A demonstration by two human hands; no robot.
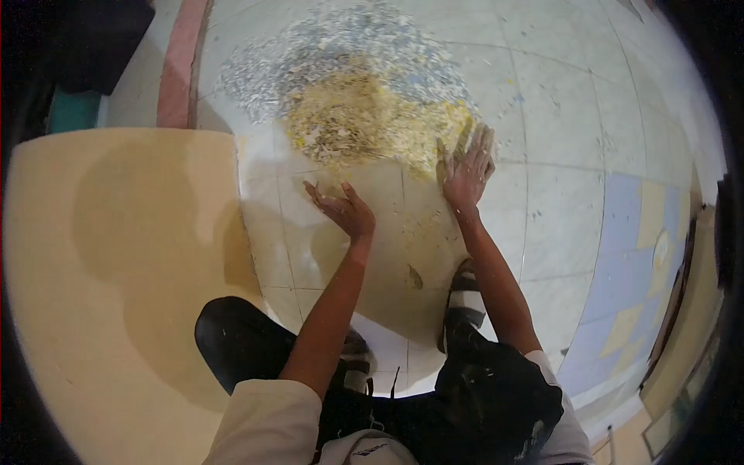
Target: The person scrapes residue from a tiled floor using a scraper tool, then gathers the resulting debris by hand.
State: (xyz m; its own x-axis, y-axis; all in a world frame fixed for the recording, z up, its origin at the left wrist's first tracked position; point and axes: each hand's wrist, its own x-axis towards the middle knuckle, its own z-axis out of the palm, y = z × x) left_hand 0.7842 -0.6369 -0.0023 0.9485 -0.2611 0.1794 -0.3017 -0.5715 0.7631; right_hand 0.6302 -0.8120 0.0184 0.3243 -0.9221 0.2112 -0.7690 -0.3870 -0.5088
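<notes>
A wide heap of small shredded flakes (364, 93) lies on the tiled floor in front of me. Its far part is white and blue; the near part is yellow and brownish. My right hand (468, 172) is at the heap's near right edge, fingers stretched out and dusted with pale powder. Nothing shows in its grip. My left hand (341, 208) is just short of the heap's near edge, over the tiles, with thumb and fingers apart and nothing seen in it. Part of its palm is turned from view.
A smooth beige panel or wall (124, 271) stands close on my left. Beyond it runs a reddish strip (183, 62), beside a dark object (105, 43). Blue and yellow tiles (632, 248) line the right side. My sandalled feet (463, 302) are on the floor below my arms.
</notes>
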